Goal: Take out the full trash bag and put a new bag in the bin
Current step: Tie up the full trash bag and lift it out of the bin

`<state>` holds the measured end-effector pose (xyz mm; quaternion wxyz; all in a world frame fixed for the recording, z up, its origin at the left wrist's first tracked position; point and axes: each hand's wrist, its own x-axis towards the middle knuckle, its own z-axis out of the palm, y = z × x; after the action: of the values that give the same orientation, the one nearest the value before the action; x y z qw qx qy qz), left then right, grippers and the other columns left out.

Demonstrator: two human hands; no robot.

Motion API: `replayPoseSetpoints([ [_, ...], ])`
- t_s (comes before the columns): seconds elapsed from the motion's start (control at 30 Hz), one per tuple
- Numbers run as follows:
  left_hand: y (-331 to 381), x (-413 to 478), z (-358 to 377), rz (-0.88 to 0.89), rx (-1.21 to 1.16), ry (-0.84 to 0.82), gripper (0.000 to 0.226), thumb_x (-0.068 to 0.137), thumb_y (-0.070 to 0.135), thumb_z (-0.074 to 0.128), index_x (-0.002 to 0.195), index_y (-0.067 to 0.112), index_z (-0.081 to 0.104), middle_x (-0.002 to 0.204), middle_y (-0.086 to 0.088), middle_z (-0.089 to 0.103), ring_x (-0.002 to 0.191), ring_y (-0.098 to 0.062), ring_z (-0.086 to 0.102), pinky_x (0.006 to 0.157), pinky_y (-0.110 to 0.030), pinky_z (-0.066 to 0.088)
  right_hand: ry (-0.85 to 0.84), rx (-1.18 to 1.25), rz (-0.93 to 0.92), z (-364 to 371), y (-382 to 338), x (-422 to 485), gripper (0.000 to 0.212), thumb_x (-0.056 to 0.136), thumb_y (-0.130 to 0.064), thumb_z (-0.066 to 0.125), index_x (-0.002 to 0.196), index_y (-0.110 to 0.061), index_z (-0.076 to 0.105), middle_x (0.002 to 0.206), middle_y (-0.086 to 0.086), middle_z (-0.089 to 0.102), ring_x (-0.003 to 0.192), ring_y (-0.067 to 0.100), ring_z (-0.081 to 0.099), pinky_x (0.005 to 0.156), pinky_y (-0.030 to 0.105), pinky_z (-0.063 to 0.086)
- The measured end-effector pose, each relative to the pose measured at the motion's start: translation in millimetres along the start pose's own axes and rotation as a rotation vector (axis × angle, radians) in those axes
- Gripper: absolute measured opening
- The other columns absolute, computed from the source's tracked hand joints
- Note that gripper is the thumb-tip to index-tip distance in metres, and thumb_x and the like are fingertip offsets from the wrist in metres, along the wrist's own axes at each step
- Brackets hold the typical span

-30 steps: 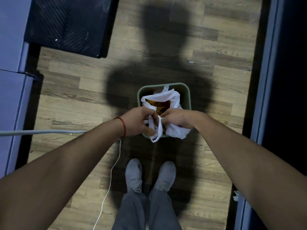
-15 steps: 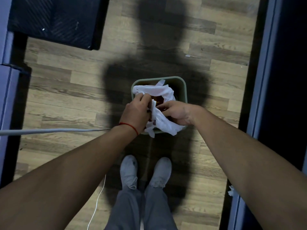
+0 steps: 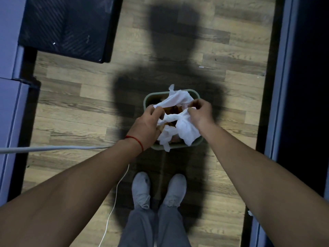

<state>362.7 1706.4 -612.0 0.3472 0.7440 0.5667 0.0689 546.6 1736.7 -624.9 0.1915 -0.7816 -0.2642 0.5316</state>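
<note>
Green bin (image 3: 178, 147) on wooden floor (image 3: 74, 107) ahead of grey shoes (image 3: 141, 188), white trash bag (image 3: 185, 129) still inside, left hand (image 3: 145, 128) and right hand (image 3: 200, 112) each pinching bag edges, white cable (image 3: 114, 202) and grey hose (image 3: 53, 148) crossing left, black mat (image 3: 67, 25) beyond

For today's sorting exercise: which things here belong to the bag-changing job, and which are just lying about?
Job:
left hand
right hand
white bag
green bin

Lying about:
white cable
grey hose
black mat
</note>
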Motion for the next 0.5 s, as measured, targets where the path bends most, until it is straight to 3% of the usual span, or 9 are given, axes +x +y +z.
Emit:
replayPoseSetpoints([
  [0.07, -1, 0, 1, 0.02, 0.078, -0.03, 0.025, 0.089, 0.022, 0.062, 0.108, 0.016, 0.047, 0.114, -0.008, 0.05, 0.078, -0.022, 0.059, 0.063, -0.026, 0.048, 0.15, -0.237, -0.283, 0, 4, 0, 0.017, 0.09, -0.004, 0.057, 0.094, -0.021, 0.058, 0.102, 0.0, 0.06, 0.09, 0.012, 0.057, 0.067, 0.019, 0.044],
  [0.17, -13, 2, 1, -0.024, 0.15, -0.05, 0.032, 0.09, 0.031, 0.059, 0.112, 0.013, 0.046, 0.111, -0.01, 0.052, 0.074, -0.03, 0.06, 0.057, -0.034, 0.045, 0.32, -0.501, -0.441, -11, 12, 10, 0.026, 0.085, -0.002, 0.06, 0.105, -0.018, 0.06, 0.112, 0.007, 0.059, 0.104, 0.025, 0.055, 0.08, 0.034, 0.046],
  [0.3, -46, 7, -1, -0.168, 0.202, -0.056, 0.028, 0.092, 0.035, 0.054, 0.103, 0.011, 0.045, 0.103, -0.018, 0.054, 0.078, -0.044, 0.059, 0.058, -0.04, 0.037, 0.458, -0.774, -0.462, -41, 31, 34, 0.036, 0.083, -0.013, 0.062, 0.118, -0.021, 0.056, 0.124, 0.012, 0.053, 0.119, 0.034, 0.047, 0.093, 0.045, 0.036],
  [0.5, -108, -2, 9, -0.229, 0.338, -0.127, 0.026, 0.096, 0.037, 0.047, 0.097, 0.012, 0.043, 0.098, -0.023, 0.057, 0.074, -0.046, 0.059, 0.06, -0.044, 0.04, 0.454, -0.856, -0.38, -67, 68, 70, 0.035, 0.086, -0.018, 0.061, 0.12, -0.019, 0.053, 0.126, 0.014, 0.05, 0.118, 0.037, 0.048, 0.094, 0.049, 0.036],
])
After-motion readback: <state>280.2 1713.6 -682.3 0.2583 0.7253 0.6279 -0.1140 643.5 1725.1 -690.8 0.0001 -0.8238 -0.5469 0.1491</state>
